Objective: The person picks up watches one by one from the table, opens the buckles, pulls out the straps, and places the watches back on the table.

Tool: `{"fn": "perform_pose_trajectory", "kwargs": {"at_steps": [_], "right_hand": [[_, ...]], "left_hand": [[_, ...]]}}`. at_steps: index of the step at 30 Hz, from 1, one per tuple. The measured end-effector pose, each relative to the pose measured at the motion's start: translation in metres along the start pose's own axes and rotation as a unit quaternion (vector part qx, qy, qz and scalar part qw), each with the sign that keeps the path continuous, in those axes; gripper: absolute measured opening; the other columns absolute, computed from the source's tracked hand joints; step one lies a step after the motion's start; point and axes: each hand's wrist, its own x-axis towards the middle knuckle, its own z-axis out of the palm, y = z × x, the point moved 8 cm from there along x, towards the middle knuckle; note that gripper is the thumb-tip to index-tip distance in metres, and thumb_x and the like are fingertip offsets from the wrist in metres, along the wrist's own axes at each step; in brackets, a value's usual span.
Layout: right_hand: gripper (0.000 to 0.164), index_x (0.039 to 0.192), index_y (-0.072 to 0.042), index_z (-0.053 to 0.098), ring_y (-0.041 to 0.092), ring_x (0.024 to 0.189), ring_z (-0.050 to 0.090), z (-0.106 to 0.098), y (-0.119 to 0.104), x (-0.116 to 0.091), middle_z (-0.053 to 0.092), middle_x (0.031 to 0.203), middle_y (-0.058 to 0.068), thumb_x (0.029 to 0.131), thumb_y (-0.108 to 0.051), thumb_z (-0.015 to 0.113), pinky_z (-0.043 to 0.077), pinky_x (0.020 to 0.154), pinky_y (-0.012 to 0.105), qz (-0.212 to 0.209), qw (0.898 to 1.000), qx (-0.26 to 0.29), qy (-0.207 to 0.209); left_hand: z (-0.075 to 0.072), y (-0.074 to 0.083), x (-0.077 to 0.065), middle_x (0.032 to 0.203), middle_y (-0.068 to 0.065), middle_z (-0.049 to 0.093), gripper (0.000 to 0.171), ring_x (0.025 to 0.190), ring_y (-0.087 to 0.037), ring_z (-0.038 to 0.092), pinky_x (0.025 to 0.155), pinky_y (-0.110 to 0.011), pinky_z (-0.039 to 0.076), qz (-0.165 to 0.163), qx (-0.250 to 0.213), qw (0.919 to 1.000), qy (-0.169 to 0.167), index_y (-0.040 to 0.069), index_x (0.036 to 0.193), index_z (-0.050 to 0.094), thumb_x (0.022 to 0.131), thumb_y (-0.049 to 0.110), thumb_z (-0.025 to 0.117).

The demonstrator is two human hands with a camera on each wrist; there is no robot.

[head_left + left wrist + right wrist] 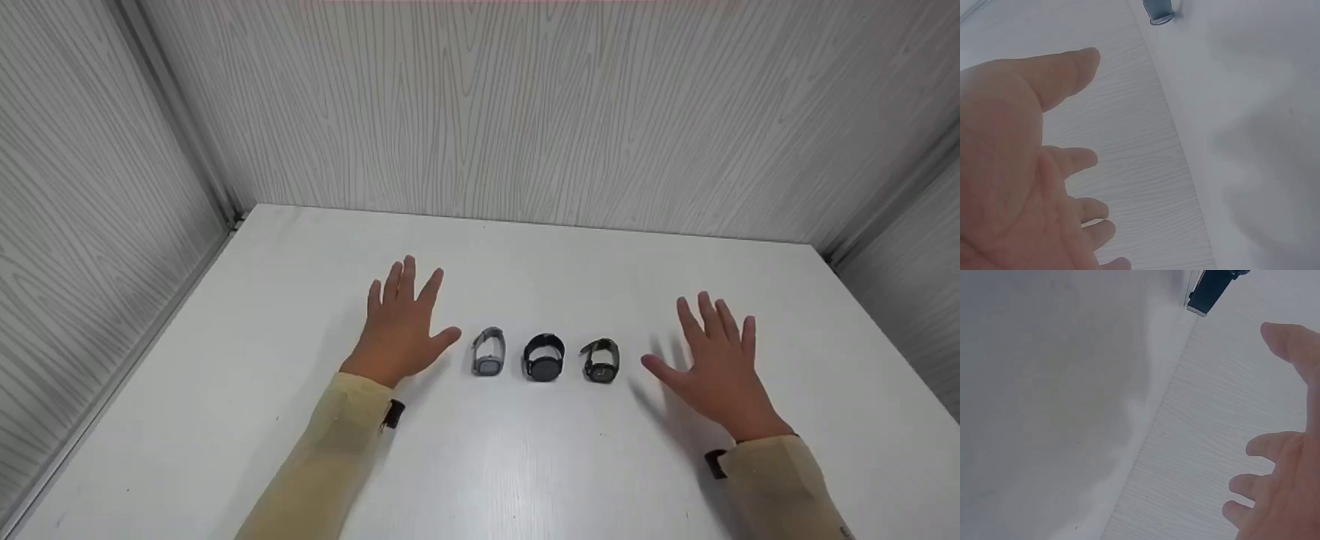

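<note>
Three wristwatches stand in a row on the white table (480,442) in the head view. The left one is a grey watch (489,366), the middle a black round-faced watch (544,367), and the right a dark watch (601,371) with its strap end sticking out leftward. My left hand (401,330) hovers left of the grey watch, fingers spread and thumb pointing toward it. To the right of the dark watch is my right hand (720,375), also spread and holding nothing. Part of a strap (1158,10) shows at the top of the left wrist view, and a dark strap (1210,291) in the right.
A wood-grain back panel (465,112) rises behind the table's far edge. Similar panels stand at the left (82,225) and right (915,285). Both forearms wear pale yellow sleeves (322,457) with a dark band piece at each wrist.
</note>
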Motion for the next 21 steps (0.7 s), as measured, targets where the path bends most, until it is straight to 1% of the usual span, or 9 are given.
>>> {"fn": "perform_pose_trajectory", "kwargs": {"at_steps": [5,7,9,13,15,17,19,21], "right_hand": [[0.103,0.163,0.001,0.019,0.054,0.152,0.010,0.004,-0.001,0.000,0.014,0.166,0.033,0.095,-0.063,0.063,-0.006,0.120,0.069,0.013,0.999,0.012,-0.037],[0.103,0.163,0.001,0.019,0.054,0.152,0.010,0.002,-0.001,0.000,0.013,0.166,0.033,0.095,-0.063,0.062,-0.005,0.120,0.069,0.013,0.999,0.013,-0.040],[0.102,0.163,0.001,0.020,0.054,0.152,0.010,0.000,-0.001,0.000,0.013,0.166,0.033,0.095,-0.062,0.063,-0.005,0.120,0.068,0.011,0.999,0.014,-0.037],[0.101,0.162,0.001,0.022,0.054,0.152,0.012,-0.002,-0.001,-0.001,0.014,0.166,0.033,0.095,-0.062,0.064,-0.004,0.120,0.068,0.009,0.999,0.020,-0.033],[0.101,0.162,0.001,0.022,0.054,0.152,0.012,0.000,-0.002,-0.001,0.014,0.166,0.033,0.095,-0.061,0.064,-0.003,0.121,0.067,0.011,0.999,0.022,-0.037],[0.101,0.162,0.001,0.022,0.054,0.151,0.013,0.001,-0.003,0.000,0.015,0.166,0.033,0.095,-0.061,0.064,-0.001,0.121,0.068,0.011,0.999,0.023,-0.042],[0.101,0.162,0.001,0.022,0.054,0.151,0.014,0.002,-0.005,0.000,0.015,0.166,0.033,0.095,-0.062,0.063,-0.001,0.120,0.068,0.010,0.998,0.023,-0.050],[0.099,0.162,0.000,0.023,0.053,0.152,0.015,0.001,-0.007,0.000,0.017,0.166,0.032,0.096,-0.061,0.063,0.001,0.121,0.068,0.009,0.998,0.030,-0.053]], "left_hand": [[-0.001,0.004,-0.003,0.170,-0.028,0.001,0.085,0.158,-0.042,0.001,0.125,-0.061,0.008,0.004,-0.002,0.9999,-0.013,0.011,0.166,0.020,0.101,0.046,0.062],[-0.002,0.007,-0.003,0.170,-0.028,0.003,0.084,0.158,-0.042,0.005,0.125,-0.060,0.011,0.007,-0.005,0.9999,-0.011,0.011,0.165,0.021,0.101,0.045,0.063],[-0.001,0.011,-0.002,0.169,-0.027,0.009,0.083,0.157,-0.042,0.011,0.124,-0.059,0.016,0.011,-0.010,0.9999,-0.007,0.011,0.165,0.024,0.101,0.043,0.065],[0.001,0.017,-0.003,0.164,-0.023,0.028,0.072,0.150,-0.039,0.032,0.118,-0.054,0.034,0.029,-0.026,0.9991,0.013,0.010,0.159,0.038,0.100,0.038,0.068],[0.001,0.021,-0.003,0.158,-0.019,0.036,0.063,0.144,-0.036,0.039,0.113,-0.051,0.042,0.041,-0.032,0.9983,0.027,0.010,0.153,0.048,0.099,0.033,0.070],[0.000,0.025,-0.004,0.152,-0.017,0.042,0.054,0.139,-0.034,0.045,0.106,-0.048,0.048,0.056,-0.035,0.9971,0.037,0.009,0.146,0.055,0.098,0.029,0.073],[0.001,0.028,-0.005,0.146,-0.015,0.048,0.047,0.134,-0.032,0.049,0.103,-0.046,0.050,0.069,-0.033,0.9965,0.035,0.011,0.140,0.060,0.098,0.025,0.073],[0.003,0.032,-0.005,0.140,-0.012,0.052,0.042,0.128,-0.029,0.052,0.101,-0.044,0.051,0.082,-0.035,0.9959,0.016,0.012,0.137,0.063,0.098,0.024,0.073]]}}
